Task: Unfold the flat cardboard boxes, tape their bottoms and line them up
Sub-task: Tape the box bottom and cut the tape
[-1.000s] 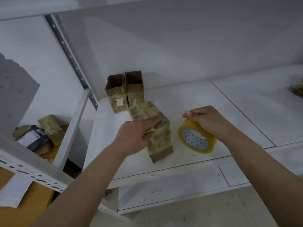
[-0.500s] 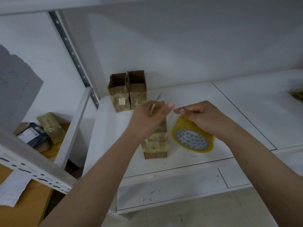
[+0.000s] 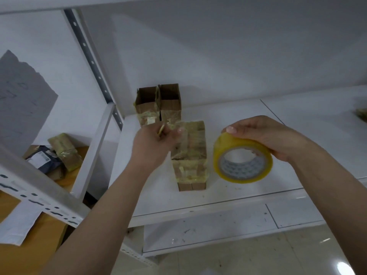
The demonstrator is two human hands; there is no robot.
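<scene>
A small cardboard box (image 3: 190,155) wrapped in yellowish tape stands on the white shelf (image 3: 248,195), near its front. My left hand (image 3: 153,143) is just left of the box top, its fingers pinching a small crumpled strip of tape (image 3: 161,130); the hand is blurred. My right hand (image 3: 266,135) grips the top of a yellow tape roll (image 3: 242,161), held upright just right of the box. Two open cardboard boxes (image 3: 158,104) stand side by side at the back left of the shelf, their lower parts taped.
A grey slotted upright (image 3: 93,62) and a white shelf post (image 3: 93,151) stand at the left. Beyond them, taped parcels (image 3: 57,153) lie on a wooden surface. A lower shelf (image 3: 218,231) and a glossy floor sit below. Something yellowish (image 3: 360,114) lies at the far right.
The box went from tilted under my left hand to standing alone. My left hand lifted off it, pinching a tape scrap, and drew left. My right hand raised the roll slightly.
</scene>
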